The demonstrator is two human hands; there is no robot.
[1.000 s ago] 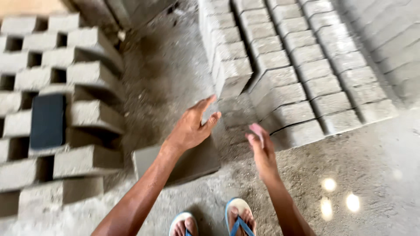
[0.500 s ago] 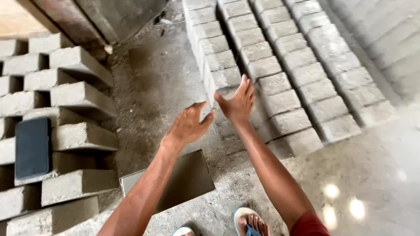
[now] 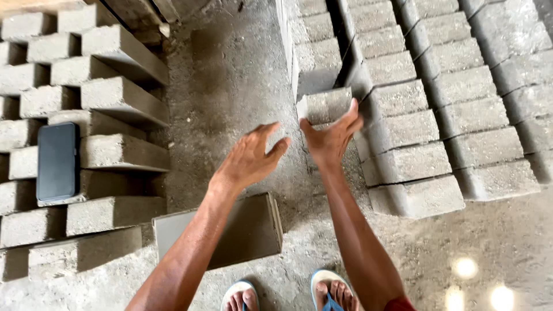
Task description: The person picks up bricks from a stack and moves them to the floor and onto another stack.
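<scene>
Right hand (image 3: 329, 138) cups the near end of a grey concrete block (image 3: 324, 105): thumb up one side, fingers up the other, palm under the end face. Block sits tilted, lifted at the end of the nearest row of blocks (image 3: 314, 46). Left hand (image 3: 250, 156) hangs just left of the grip, fingers spread and slightly curled, touching nothing; a small gap separates it from the right hand. Beyond and right of the grip, more rows of blocks (image 3: 438, 103) lie side by side on the ground. Below the left hand, a flat dark board (image 3: 230, 233) lies on the dusty concrete floor (image 3: 230, 75). Far left, a staggered stack of blocks (image 3: 98, 98) carries a dark flat phone (image 3: 56, 161) lying on top. Nearest the camera, two feet in blue sandals (image 3: 328, 291).
</scene>
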